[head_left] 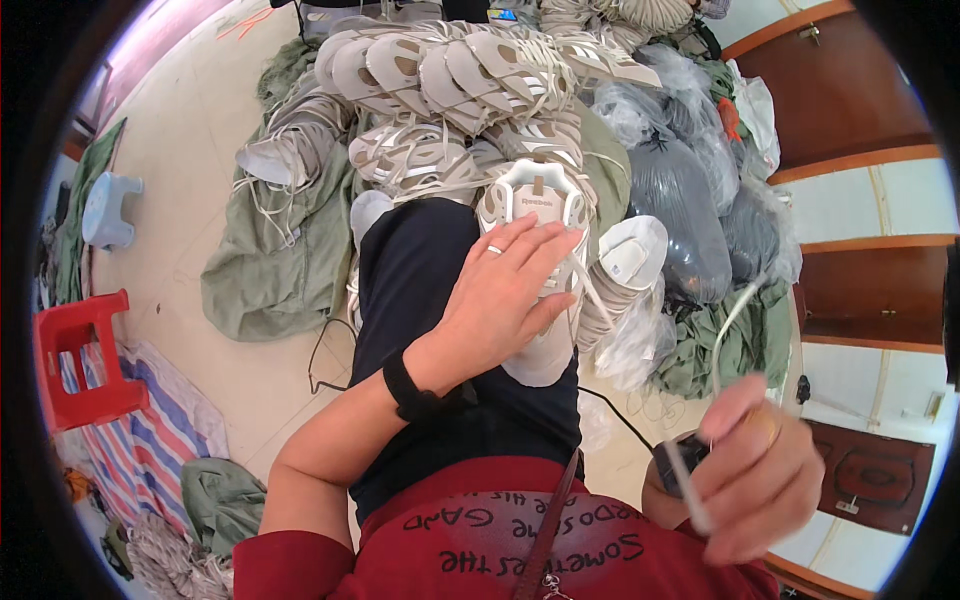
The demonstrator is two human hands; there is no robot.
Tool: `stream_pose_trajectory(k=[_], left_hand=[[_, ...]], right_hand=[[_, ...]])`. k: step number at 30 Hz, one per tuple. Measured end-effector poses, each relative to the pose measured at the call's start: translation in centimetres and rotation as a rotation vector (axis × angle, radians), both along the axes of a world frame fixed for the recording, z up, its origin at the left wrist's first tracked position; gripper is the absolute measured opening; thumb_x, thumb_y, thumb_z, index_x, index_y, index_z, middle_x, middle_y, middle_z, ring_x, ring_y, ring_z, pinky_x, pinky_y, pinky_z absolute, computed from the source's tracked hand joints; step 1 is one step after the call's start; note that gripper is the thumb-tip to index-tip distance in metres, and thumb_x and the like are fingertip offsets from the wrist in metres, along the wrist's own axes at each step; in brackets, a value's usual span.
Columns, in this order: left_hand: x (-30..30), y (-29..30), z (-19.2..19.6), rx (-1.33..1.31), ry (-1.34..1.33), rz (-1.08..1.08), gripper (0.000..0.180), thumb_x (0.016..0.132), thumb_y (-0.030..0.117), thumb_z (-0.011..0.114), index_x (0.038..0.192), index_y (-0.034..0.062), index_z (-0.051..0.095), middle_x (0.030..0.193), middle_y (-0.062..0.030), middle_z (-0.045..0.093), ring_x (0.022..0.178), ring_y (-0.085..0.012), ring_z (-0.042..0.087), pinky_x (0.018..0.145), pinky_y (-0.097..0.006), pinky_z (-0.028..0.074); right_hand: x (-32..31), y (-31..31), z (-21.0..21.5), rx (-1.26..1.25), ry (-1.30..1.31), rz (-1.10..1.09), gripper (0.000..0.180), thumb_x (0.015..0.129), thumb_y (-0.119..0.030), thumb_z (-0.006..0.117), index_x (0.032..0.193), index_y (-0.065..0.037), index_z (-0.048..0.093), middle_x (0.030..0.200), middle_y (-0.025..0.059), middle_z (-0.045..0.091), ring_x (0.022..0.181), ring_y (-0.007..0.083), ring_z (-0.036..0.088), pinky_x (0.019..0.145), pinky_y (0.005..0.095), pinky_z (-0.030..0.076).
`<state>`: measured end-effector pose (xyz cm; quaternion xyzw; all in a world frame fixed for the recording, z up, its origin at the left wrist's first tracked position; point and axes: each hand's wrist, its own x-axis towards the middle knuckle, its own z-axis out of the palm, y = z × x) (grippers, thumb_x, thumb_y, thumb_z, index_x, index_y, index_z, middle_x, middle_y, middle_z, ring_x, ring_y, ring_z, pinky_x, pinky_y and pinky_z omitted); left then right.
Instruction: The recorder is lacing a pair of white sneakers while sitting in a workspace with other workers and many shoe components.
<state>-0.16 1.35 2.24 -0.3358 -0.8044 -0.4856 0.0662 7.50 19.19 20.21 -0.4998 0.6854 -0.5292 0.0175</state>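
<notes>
A beige and white shoe upper point(540, 355) lies over my thigh, its padded collar and tongue pointing away from me. My left hand point(505, 275) rests flat across its lacing area, fingers stretched out, with a ring and a black wristband showing. At the right, away from the upper, my right hand point(755, 470) is closed on a pale shoelace point(722, 335). One stretch of the lace rises above the fist and another hangs below it, both smeared by motion. Loose pale lace also runs along the upper's right side.
Stacked shoe uppers point(450, 75) are piled ahead on green cloth point(265, 270). Grey plastic bags point(680, 215) stand to the right, beside brown-doored cabinets point(865, 290). A red stool point(90, 360), a blue stool point(112, 212) and a striped sheet point(150, 440) are at the left.
</notes>
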Motion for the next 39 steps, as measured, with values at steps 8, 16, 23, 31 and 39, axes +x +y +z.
stream_pose_trajectory(k=[8, 16, 23, 31, 39], left_hand=[[0.6, -1.4, -0.3, 0.047, 0.111, -0.066, 0.028, 0.088, 0.013, 0.061, 0.115, 0.0070, 0.061, 0.120, -0.0099, 0.061, 0.118, -0.0337, 0.053, 0.105, -0.043, 0.036], [-0.6, -11.3, -0.5, 0.697, -0.669, 0.175, 0.031, 0.102, 0.022, 0.045, 0.107, -0.0036, 0.062, 0.114, -0.0165, 0.065, 0.108, -0.0218, 0.060, 0.099, -0.034, 0.044], [0.7, -21.7, -4.3, 1.207, -0.777, 0.310, 0.036, 0.103, 0.025, 0.042, 0.122, -0.0035, 0.053, 0.127, -0.0178, 0.058, 0.119, -0.0255, 0.055, 0.102, -0.035, 0.043], [2.3, -26.4, -4.0, 1.287, -0.698, 0.550, 0.040, 0.104, 0.027, 0.036, 0.130, -0.0019, 0.047, 0.136, -0.0165, 0.050, 0.127, -0.0255, 0.048, 0.105, -0.036, 0.040], [2.8, -28.5, -4.2, 1.317, -0.612, 0.583, 0.041, 0.103, 0.026, 0.041, 0.132, -0.0017, 0.046, 0.136, -0.0166, 0.050, 0.127, -0.0265, 0.047, 0.106, -0.036, 0.040]], right_hand=[[0.9, -9.9, -3.6, -0.129, 0.100, -0.001, 0.007, 0.082, -0.011, 0.065, 0.084, -0.004, 0.066, 0.076, 0.0036, 0.058, 0.073, 0.0190, 0.057, 0.094, 0.0460, 0.042], [-1.7, -6.9, -3.4, 0.425, 0.077, -0.395, 0.022, 0.075, -0.012, 0.069, 0.097, -0.014, 0.066, 0.099, 0.0011, 0.065, 0.094, 0.0214, 0.062, 0.101, 0.0470, 0.035], [-4.9, -0.9, -12.0, 0.366, -0.177, -0.892, 0.016, 0.088, -0.006, 0.059, 0.102, -0.001, 0.063, 0.098, 0.0086, 0.066, 0.093, 0.0235, 0.062, 0.084, 0.0299, 0.047], [-8.1, -3.2, -15.1, 0.349, -0.175, -0.763, 0.018, 0.088, -0.010, 0.060, 0.104, -0.002, 0.063, 0.108, 0.0113, 0.065, 0.104, 0.0269, 0.060, 0.092, 0.0336, 0.044], [-9.6, -5.6, -16.6, 0.502, -0.143, -0.655, 0.024, 0.086, -0.014, 0.063, 0.108, -0.003, 0.062, 0.105, 0.0128, 0.065, 0.101, 0.0317, 0.060, 0.093, 0.0387, 0.043]])
